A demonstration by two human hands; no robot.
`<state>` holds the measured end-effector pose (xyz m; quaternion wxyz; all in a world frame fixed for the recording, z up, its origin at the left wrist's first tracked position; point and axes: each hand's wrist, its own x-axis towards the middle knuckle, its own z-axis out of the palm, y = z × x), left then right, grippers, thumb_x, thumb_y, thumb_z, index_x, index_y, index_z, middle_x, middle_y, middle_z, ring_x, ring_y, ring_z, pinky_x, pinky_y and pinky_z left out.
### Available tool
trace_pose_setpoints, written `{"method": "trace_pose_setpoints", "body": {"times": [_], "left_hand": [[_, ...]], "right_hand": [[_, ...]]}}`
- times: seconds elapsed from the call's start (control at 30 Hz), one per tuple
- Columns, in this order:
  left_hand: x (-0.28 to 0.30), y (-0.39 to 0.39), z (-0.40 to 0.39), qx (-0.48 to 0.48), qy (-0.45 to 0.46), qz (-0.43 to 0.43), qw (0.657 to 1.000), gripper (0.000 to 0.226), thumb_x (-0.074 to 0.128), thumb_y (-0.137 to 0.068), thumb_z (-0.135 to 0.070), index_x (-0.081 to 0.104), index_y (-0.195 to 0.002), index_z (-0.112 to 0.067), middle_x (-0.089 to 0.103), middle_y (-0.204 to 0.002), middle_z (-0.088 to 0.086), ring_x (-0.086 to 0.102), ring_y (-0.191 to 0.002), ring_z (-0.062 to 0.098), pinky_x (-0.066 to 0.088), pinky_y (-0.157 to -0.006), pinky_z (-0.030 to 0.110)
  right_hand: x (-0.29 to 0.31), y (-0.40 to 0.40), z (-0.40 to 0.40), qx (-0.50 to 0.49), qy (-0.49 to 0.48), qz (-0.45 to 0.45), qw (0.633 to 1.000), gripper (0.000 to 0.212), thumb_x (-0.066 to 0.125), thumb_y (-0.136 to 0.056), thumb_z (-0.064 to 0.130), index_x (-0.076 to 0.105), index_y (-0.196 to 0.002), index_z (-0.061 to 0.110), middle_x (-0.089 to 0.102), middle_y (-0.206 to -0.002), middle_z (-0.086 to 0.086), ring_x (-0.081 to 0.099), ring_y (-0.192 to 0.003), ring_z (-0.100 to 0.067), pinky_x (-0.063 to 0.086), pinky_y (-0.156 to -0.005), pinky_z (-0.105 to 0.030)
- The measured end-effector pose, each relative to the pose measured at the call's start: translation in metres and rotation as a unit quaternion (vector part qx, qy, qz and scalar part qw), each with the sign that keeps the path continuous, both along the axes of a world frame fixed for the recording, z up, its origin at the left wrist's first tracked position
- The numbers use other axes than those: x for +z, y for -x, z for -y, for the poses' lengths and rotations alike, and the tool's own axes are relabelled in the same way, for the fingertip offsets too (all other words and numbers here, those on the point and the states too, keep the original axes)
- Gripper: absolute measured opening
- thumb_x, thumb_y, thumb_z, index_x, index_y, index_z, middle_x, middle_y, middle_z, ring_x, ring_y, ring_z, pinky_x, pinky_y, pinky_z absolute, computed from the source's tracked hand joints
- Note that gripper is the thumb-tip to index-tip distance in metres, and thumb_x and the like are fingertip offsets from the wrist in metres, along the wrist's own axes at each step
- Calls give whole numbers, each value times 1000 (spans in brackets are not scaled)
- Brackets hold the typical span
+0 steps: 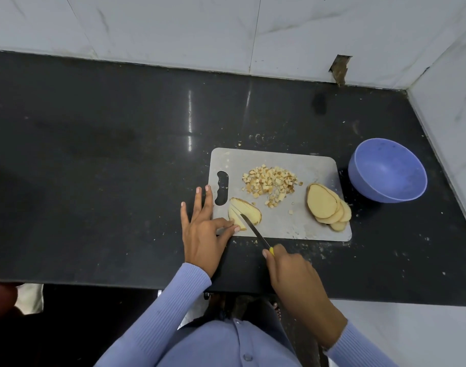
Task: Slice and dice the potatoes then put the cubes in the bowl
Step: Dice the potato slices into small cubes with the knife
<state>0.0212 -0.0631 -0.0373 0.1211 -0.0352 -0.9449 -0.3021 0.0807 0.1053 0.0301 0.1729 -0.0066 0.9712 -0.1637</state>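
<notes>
A grey cutting board (300,223) lies on the black counter. A small stack of potato slices (249,211) sits at the board's near left corner, partly cut into strips. My left hand (202,231) pinches its near end with thumb and forefinger, the other fingers spread. My right hand (292,271) grips a yellow-handled knife (254,230), whose blade lies across the stack. A heap of potato cubes (270,182) sits mid-board. Several whole slices (327,206) overlap at the right edge. An empty blue bowl (386,170) stands right of the board.
The black counter (107,168) stretches far to the left. White tiled walls (253,30) close it off at the back and on the right, just past the bowl. Potato scraps (258,137) lie behind the board. The counter's front edge runs just below my wrists.
</notes>
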Motion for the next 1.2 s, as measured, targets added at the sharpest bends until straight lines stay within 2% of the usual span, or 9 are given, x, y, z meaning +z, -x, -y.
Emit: {"method": "trace_pose_setpoints", "body": {"times": [0.1, 0.3, 0.5, 0.63, 0.87, 1.2], "left_hand": [[-1, -1, -2, 12, -45, 23, 999, 7, 81, -70, -29, 76, -73, -25, 28, -151, 7, 14, -144, 22, -3, -116, 41], [0, -2, 0, 22, -81, 51, 995, 5, 81, -71, -29, 77, -74, -26, 22, -151, 2, 9, -145, 18, -4, -116, 42], [14, 6, 0, 16, -4, 104, 994, 6, 78, -74, -36, 76, -72, -30, 13, -157, 4, -2, -146, 16, -13, -113, 36], [26, 14, -4, 17, 48, 149, 988, 11, 72, -76, -38, 75, -68, -30, 6, -159, 2, -7, -146, 18, -13, -113, 40], [27, 17, -7, 2, 62, 145, 988, 15, 68, -76, -34, 71, -62, -28, 5, -159, 2, -9, -146, 20, -9, -114, 46], [28, 19, -7, -15, 94, 128, 987, 15, 67, -76, -36, 71, -64, -28, 4, -159, 5, -8, -146, 22, -6, -114, 46]], "right_hand": [[-3, 17, 13, 9, 3, -10, 1000, 35, 22, -104, 40, 46, -101, 14, 62, -87, -6, 60, -80, -25, 38, -64, -32], [-11, 26, 23, 32, -19, -5, 999, 37, 22, -104, 38, 48, -107, 12, 63, -98, -10, 61, -88, -28, 35, -64, -31], [-18, 24, 25, 43, -58, 6, 997, 35, 20, -105, 36, 44, -112, 12, 64, -102, -8, 62, -92, -28, 34, -64, -32], [-20, 23, 22, 48, -68, 9, 996, 34, 19, -105, 35, 42, -114, 12, 63, -103, -9, 62, -92, -29, 35, -64, -33], [-23, 20, 10, 51, -82, 30, 995, 35, 20, -105, 37, 40, -116, 11, 63, -103, -10, 62, -92, -29, 37, -65, -33], [-14, -1, -12, 72, -123, 77, 987, 25, 18, -105, 37, 32, -103, 16, 63, -102, -7, 62, -94, -30, 34, -64, -32]]}}
